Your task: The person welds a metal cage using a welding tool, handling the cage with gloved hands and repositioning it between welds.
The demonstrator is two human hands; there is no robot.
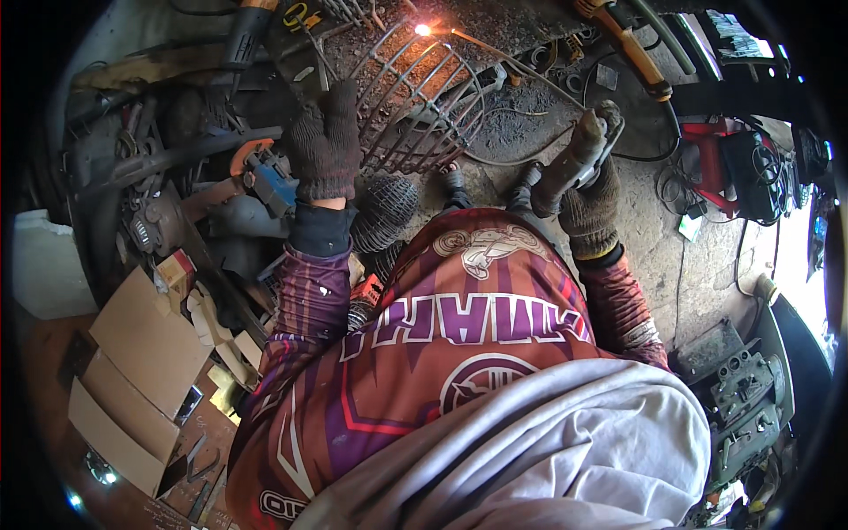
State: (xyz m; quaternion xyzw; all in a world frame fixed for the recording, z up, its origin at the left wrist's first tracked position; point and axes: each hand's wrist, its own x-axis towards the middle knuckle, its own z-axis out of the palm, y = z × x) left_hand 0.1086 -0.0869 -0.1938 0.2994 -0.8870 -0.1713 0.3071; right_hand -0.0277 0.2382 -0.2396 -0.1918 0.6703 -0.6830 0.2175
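Note:
A cage-like basket of welded metal rods (424, 115) lies tilted ahead of me, with a bright glowing arc at its far edge. My right hand (594, 208), in a brown knit glove, is closed around a worn electrode holder (570, 163). From its jaw a thin welding electrode (521, 69) slants far left toward the glow. My left hand (325, 150), also gloved, is beside the basket's left side. Its fingers look pressed together near the rods; what they grip, if anything, is hidden.
A blue-and-orange power tool (269, 181) lies left of my left hand. Yellow-and-black tools (632, 53) lie far right and far left. A coil of wire mesh (384, 210) sits near my knees. Cardboard (146, 340) is at left, a red-and-black machine (738, 168) with cables at right.

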